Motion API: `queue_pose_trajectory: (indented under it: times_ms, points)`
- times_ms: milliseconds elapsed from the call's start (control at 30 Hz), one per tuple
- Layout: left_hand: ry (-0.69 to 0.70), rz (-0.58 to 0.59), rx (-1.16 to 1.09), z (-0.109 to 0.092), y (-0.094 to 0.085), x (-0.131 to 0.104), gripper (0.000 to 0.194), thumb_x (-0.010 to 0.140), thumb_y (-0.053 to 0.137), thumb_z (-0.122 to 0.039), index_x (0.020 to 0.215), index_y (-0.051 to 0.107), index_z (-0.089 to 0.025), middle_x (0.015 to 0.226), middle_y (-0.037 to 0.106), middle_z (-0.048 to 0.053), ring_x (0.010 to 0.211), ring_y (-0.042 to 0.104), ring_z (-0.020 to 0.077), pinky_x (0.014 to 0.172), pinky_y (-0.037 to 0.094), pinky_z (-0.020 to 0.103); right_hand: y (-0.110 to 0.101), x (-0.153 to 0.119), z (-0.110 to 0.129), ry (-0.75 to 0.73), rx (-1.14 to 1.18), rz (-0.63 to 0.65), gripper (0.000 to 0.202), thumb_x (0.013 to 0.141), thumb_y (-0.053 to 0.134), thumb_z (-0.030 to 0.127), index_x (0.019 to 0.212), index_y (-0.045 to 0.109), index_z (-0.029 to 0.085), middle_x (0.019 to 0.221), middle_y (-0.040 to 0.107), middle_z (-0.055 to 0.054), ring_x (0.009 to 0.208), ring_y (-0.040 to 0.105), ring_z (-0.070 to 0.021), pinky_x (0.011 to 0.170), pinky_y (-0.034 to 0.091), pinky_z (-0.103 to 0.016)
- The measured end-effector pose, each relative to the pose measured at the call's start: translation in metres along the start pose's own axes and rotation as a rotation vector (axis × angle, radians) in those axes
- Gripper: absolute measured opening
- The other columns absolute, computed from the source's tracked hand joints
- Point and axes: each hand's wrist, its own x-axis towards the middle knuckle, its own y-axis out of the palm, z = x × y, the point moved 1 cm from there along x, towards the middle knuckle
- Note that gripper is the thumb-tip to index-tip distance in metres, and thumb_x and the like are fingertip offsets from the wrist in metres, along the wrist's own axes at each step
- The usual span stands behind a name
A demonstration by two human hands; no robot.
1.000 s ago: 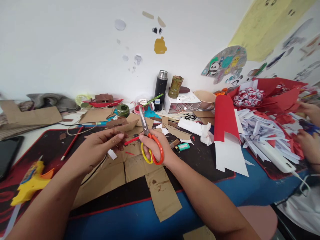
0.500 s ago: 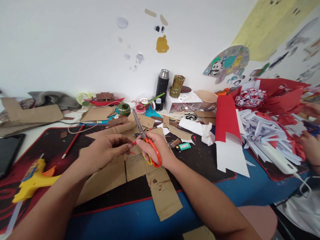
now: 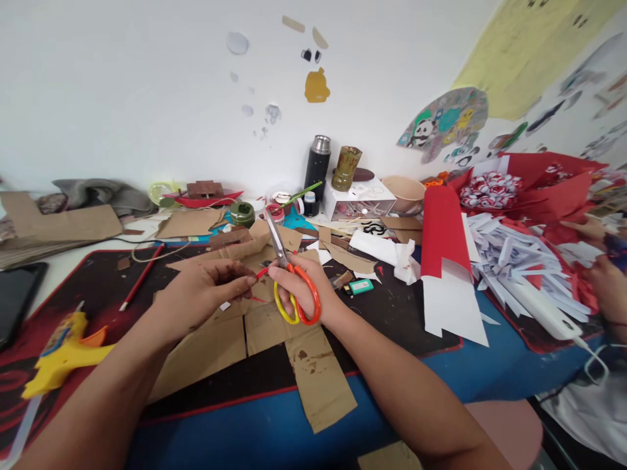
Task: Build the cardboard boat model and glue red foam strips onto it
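Note:
My right hand (image 3: 304,284) is closed on a pair of scissors (image 3: 306,300) with orange and yellow handle loops, blades pointing up and away. My left hand (image 3: 215,287) pinches a small red strip (image 3: 262,273) between thumb and fingers. The strip's other end reaches the fingertips of my right hand; whether they grip it too is hard to see. Both hands hover above pieces of brown cardboard (image 3: 215,352), one of them stained (image 3: 316,365). Another thin red scrap (image 3: 258,299) shows just below the strip.
A yellow glue gun (image 3: 63,356) and a red pencil (image 3: 143,277) lie left. Behind stand paint jars (image 3: 242,213), a black flask (image 3: 318,166) and a white box (image 3: 360,199). On the right are red paper (image 3: 443,222), white paper strips (image 3: 519,261) and another person's hand (image 3: 607,284).
The scissors have turned in my right hand, so both handle loops show more plainly. My left hand keeps its pinch on the red strip. At right, the other person's hands have shifted.

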Motion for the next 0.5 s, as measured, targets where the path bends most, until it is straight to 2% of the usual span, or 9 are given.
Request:
queue_pose_trajectory:
  times_ms: [167,400,500]
  points:
    - [-0.012,0.02,0.01,0.0015,0.0028,0.0014,0.05,0.081,0.07,-0.072,0.087,0.081,-0.023,0.08,0.079,0.004,0.075,0.067,0.0234,0.072,0.05,0.038,0.0009,-0.0004,0.0004,0.008,-0.031,0.013,0.041,0.091,0.081,0.059,0.1,0.063,0.023,0.05,0.059,0.01,0.037,0.053,-0.0125,0.037,0.044,-0.022]
    - [-0.02,0.116,-0.073,0.0069,0.0063,0.004,0.054,0.078,0.076,-0.077,0.09,0.084,-0.025,0.087,0.083,0.007,0.079,0.073,0.0255,0.076,0.058,0.038,0.0014,-0.0026,0.0039,0.006,-0.053,0.02,0.038,0.091,0.082,0.055,0.096,0.062,0.023,0.05,0.057,0.01,0.037,0.052,-0.0117,0.038,0.044,-0.021]
    - [0.025,0.083,-0.05,0.0074,0.0054,0.0025,0.052,0.081,0.076,-0.076,0.092,0.085,-0.027,0.091,0.084,0.006,0.083,0.074,0.0262,0.077,0.058,0.037,0.0007,-0.003,0.0023,0.001,-0.05,0.048,0.035,0.092,0.084,0.051,0.098,0.063,0.023,0.052,0.058,0.01,0.038,0.052,-0.011,0.04,0.044,-0.02]
